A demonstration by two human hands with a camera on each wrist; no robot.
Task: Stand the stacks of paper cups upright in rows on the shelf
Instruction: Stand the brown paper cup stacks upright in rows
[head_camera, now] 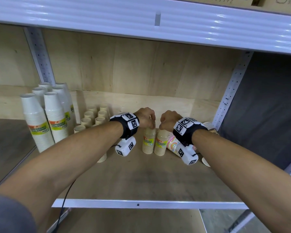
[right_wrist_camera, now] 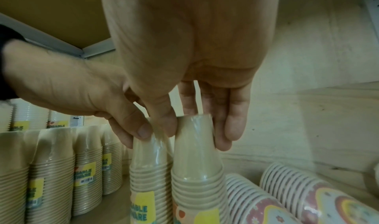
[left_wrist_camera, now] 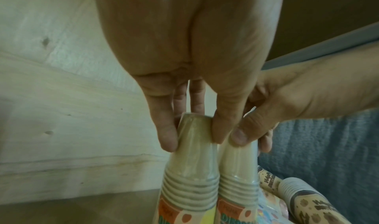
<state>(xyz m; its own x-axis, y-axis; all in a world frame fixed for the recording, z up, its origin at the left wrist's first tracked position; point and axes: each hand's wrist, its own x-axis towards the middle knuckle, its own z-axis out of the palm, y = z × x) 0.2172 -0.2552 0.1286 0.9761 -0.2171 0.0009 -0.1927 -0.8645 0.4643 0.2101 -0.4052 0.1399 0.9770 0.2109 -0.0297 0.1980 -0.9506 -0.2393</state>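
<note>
Two plastic-wrapped stacks of beige paper cups stand upright, bases up, side by side in the middle of the wooden shelf (head_camera: 141,179). My left hand (head_camera: 149,122) pinches the top of the left stack (head_camera: 148,142) between thumb and fingers. My right hand (head_camera: 164,125) grips the top of the right stack (head_camera: 161,145) the same way. In the left wrist view my left hand (left_wrist_camera: 193,130) closes round the left stack (left_wrist_camera: 190,175), with the right stack (left_wrist_camera: 239,178) touching it. In the right wrist view my right hand (right_wrist_camera: 195,130) holds the right stack (right_wrist_camera: 197,170).
Tall white cup stacks (head_camera: 45,118) stand at the back left. Rows of short beige stacks (head_camera: 94,118) stand beside them. Patterned cup stacks (head_camera: 173,143) lie on their sides at the right, near the metal upright (head_camera: 230,95). The upper shelf beam (head_camera: 141,22) hangs overhead.
</note>
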